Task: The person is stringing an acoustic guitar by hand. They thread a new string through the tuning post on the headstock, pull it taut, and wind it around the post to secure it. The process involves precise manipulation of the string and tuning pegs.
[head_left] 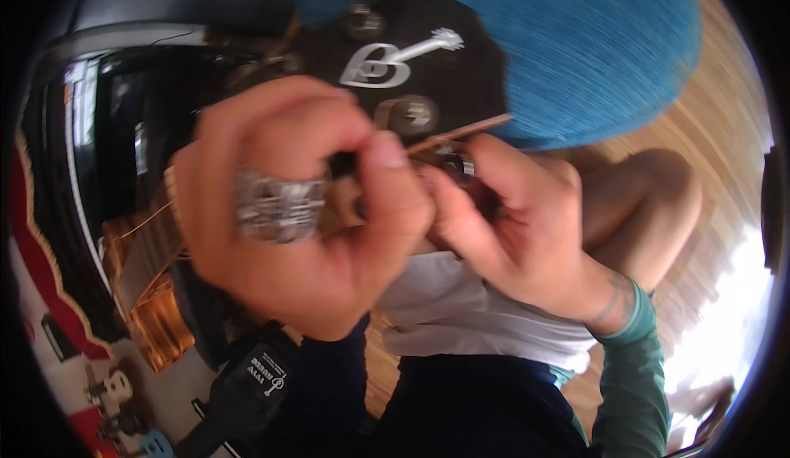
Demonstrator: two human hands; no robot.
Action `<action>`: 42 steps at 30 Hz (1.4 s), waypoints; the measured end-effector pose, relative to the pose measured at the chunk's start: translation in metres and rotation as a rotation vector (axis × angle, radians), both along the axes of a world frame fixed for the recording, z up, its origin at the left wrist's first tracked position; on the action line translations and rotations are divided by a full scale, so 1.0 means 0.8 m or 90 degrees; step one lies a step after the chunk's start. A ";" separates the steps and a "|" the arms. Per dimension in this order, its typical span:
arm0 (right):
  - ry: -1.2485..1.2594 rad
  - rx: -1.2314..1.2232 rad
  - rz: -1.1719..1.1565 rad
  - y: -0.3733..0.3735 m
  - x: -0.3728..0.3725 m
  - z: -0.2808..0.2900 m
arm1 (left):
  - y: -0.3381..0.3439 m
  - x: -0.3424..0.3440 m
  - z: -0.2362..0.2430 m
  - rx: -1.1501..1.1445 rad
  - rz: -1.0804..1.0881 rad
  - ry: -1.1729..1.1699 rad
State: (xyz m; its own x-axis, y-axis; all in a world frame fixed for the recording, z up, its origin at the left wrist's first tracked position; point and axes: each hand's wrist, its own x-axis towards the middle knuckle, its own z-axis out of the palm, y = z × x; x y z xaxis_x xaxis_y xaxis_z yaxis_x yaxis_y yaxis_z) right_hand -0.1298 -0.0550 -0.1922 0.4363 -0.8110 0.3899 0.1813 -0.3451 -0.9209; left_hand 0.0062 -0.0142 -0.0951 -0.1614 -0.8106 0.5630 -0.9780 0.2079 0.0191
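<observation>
A black instrument headstock [459, 63] with a white guitar-shaped emblem and round metal tuning pegs [362, 22] fills the upper middle. My left hand [296, 203], wearing a wide silver patterned ring, is closed just below it; what its thumb and curled fingers grip is hidden and blurred. My right hand [514, 232] is closed in a pinch at the headstock’s lower edge, beside a small dark-and-chrome part [457, 162]; I cannot make out exactly what it holds. The two thumbs nearly meet. A thin copper-coloured string [141, 226] trails on the left.
A blue cushion [576, 38] sits behind the headstock, on wooden flooring [708, 153]. Glossy black furniture [132, 13], a red fringed cloth [49, 277], a brown wooden body [160, 326], a black case [222, 396] and several small headstocks [115, 388] lie leftward. My bare knee [662, 195] is at right.
</observation>
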 end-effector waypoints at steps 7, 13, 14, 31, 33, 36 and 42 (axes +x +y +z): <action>0.027 -0.038 0.028 -0.005 -0.007 0.000 | 0.000 -0.001 -0.004 -0.036 0.036 -0.005; -0.130 0.542 0.364 -0.001 -0.015 0.017 | 0.000 0.002 -0.006 -0.043 0.026 -0.001; -0.167 0.642 0.452 -0.004 -0.017 0.019 | -0.001 0.002 -0.007 -0.042 0.023 0.001; -0.375 0.923 0.688 -0.002 -0.018 0.020 | 0.000 -0.002 -0.007 -0.072 0.061 -0.020; -0.386 0.862 0.660 0.002 -0.016 0.013 | -0.002 -0.003 -0.007 -0.075 0.061 -0.025; -0.343 0.873 0.537 0.001 -0.013 0.015 | 0.000 -0.001 -0.009 -0.076 0.062 -0.033; -0.182 0.321 0.130 0.012 0.004 -0.004 | -0.003 0.001 -0.009 -0.086 0.038 -0.031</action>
State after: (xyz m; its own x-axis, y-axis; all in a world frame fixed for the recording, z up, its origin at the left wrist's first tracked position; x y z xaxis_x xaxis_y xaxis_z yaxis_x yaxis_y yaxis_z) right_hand -0.1267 -0.0454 -0.1952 0.5371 -0.8371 0.1037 0.4613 0.1886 -0.8669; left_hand 0.0066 -0.0170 -0.1025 -0.1447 -0.7371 0.6601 -0.9878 0.1469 -0.0524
